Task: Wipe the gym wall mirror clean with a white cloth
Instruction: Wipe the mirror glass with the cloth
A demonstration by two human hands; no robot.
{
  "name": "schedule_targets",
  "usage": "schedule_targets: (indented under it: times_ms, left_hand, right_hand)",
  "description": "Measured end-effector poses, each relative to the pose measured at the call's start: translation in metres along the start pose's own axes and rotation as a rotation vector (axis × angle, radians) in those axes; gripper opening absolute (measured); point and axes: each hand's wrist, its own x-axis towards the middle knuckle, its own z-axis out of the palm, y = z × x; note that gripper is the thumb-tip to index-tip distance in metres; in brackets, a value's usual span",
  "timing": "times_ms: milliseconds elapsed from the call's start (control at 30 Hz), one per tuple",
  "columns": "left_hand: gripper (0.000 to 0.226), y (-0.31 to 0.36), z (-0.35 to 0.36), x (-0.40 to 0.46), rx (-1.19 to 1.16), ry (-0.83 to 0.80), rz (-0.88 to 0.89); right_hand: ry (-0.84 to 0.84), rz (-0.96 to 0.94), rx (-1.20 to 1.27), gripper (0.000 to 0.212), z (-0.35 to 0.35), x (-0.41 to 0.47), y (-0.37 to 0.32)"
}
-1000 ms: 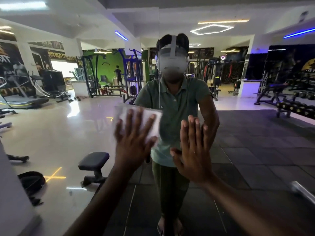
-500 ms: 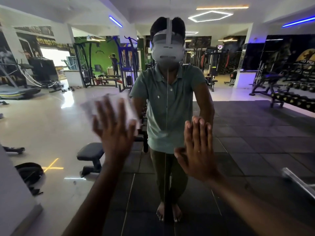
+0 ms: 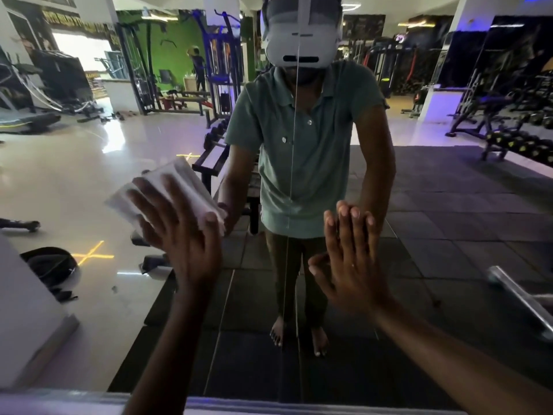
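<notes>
Mirror [image 3: 449,235] fills the view, a thin vertical seam [image 3: 294,145] running down its middle. Left of that seam, the left hand [image 3: 182,235] presses a folded white cloth [image 3: 167,193] flat against the glass, fingers spread over it (the cloth looks blurred). Right of the seam, the right hand [image 3: 350,262] rests open on the glass, palm flat, fingers together, holding nothing.
</notes>
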Motion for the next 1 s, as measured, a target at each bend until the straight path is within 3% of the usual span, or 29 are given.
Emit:
schedule_targets:
  times_ms: [100,167,267,333,400,467,533,600,667,733,800,900,1000]
  left_hand:
    - [0.076,0.054,0.030,-0.033,-0.034,-0.069,-0.025]
    - [0.070,0.077,0.046,-0.064,0.043,-0.156,0.163]
    - [0.066,0.038,0.047,-0.070,0.122,-0.150,0.351]
    - [0.070,-0.008,0.032,-0.060,0.138,-0.082,0.239]
    - [0.071,-0.036,0.024,-0.053,0.107,0.027,0.000]
    - [0.081,-0.021,0.035,-0.059,0.021,0.127,-0.276]
    - [0.077,0.018,0.054,-0.081,-0.028,0.080,-0.335]
    - [0.075,0.034,0.063,-0.120,0.006,-0.111,-0.083]
    - [0.073,-0.005,0.054,-0.132,0.111,-0.225,0.238]
    - [0.070,-0.049,0.035,-0.124,0.190,-0.243,0.322]
    - [0.072,-0.060,0.021,-0.116,0.152,-0.206,0.090]
    - [0.077,-0.011,0.031,-0.119,0.010,-0.136,-0.249]
    - [0.077,0.051,0.051,-0.119,0.012,-0.199,-0.083]
  right_hand:
    - [0.017,0.062,-0.022,0.097,0.009,-0.003,-0.015]
    - [0.049,0.082,0.008,0.095,0.012,-0.005,-0.020]
    - [0.039,0.062,-0.003,0.100,0.015,-0.006,-0.015]
    - [0.040,0.046,-0.020,0.104,0.017,-0.006,-0.012]
    - [0.053,0.052,-0.030,0.103,0.020,-0.006,-0.013]
    - [0.065,0.067,-0.033,0.103,0.022,-0.006,-0.015]
    - [0.075,0.068,-0.024,0.103,0.024,-0.006,-0.018]
    - [0.080,0.063,-0.019,0.103,0.024,-0.006,-0.018]
    - [0.083,0.066,-0.011,0.102,0.023,-0.006,-0.018]
    - [0.084,0.070,-0.013,0.100,0.021,-0.006,-0.018]
    - [0.074,0.076,-0.007,0.099,0.018,-0.005,-0.019]
    - [0.043,0.082,0.024,0.097,0.010,-0.004,-0.020]
    - [0.009,0.077,0.132,0.093,-0.007,-0.004,-0.017]
